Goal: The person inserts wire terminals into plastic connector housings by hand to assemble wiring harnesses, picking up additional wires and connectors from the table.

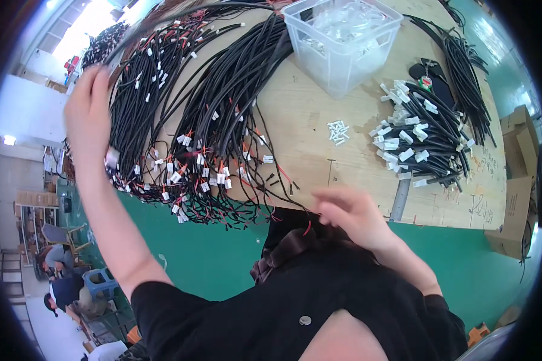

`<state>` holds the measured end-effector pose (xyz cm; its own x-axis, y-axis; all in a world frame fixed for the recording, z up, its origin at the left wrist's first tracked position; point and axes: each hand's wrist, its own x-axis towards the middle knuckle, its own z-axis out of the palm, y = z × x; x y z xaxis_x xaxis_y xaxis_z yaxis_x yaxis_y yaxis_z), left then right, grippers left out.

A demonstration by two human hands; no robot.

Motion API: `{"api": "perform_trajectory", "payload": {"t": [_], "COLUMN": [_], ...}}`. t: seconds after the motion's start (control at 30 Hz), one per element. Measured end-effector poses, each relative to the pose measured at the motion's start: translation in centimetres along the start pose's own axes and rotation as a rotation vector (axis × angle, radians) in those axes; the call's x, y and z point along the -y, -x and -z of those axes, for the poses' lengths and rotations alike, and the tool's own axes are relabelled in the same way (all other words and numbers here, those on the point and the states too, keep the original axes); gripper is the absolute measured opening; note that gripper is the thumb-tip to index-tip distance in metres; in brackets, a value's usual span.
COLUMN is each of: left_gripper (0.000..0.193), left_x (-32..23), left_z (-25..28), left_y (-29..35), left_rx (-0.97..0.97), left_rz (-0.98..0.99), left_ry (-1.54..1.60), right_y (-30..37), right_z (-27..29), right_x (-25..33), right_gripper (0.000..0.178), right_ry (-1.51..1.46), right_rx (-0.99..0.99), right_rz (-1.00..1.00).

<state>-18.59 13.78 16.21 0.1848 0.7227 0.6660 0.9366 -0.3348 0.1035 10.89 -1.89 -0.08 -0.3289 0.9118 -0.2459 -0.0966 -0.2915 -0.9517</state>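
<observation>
My left hand point(90, 114) is raised at the far left, with its fingers closed on a long black cable point(162, 21) that arcs from the top of the table. A blurred white connector point(112, 157) shows beside that wrist. Just off the table's near edge is my right hand point(352, 218), its fingers loosely bent and apart, with nothing visible in them. Close to its fingertips, a thin black wire with a red end point(308, 228) hangs over the edge. Between the hands lie thick bundles of black cables point(223, 78) with white connectors and red and black wire ends.
A clear plastic bin point(334, 75) with transparent bags stands at the back. Small white connectors point(338, 132) lie in front of it. To the right are a bundle of short black cables point(445, 135), a metal ruler point(400, 198) and a cardboard box point(515, 207). Other people sit at far left.
</observation>
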Motion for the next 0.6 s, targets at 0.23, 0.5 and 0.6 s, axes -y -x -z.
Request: {"api": "perform_trajectory", "payload": {"t": [0.23,0.5,0.6], "left_gripper": [0.015,0.021,0.035], "left_x": [-6.2,-2.8,-4.4], "left_z": [2.9,3.9,1.1], "left_y": [16.7,21.8,18.7], "left_rx": [0.17,0.477,0.36], "left_rz": [-0.191,0.358,0.109], "left_ry": [-0.01,0.048,0.618], "right_y": [-10.8,-8.9,-4.9], "right_z": [-3.3,-2.3,-3.3], "right_x": [7.8,7.1,5.5], "right_gripper": [0.049,0.016,0.014], "right_ry": [-0.724,-0.611,-0.307], "right_rx": [0.518,0.036,0.131], "right_rz": [0.19,0.333,0.289]}}
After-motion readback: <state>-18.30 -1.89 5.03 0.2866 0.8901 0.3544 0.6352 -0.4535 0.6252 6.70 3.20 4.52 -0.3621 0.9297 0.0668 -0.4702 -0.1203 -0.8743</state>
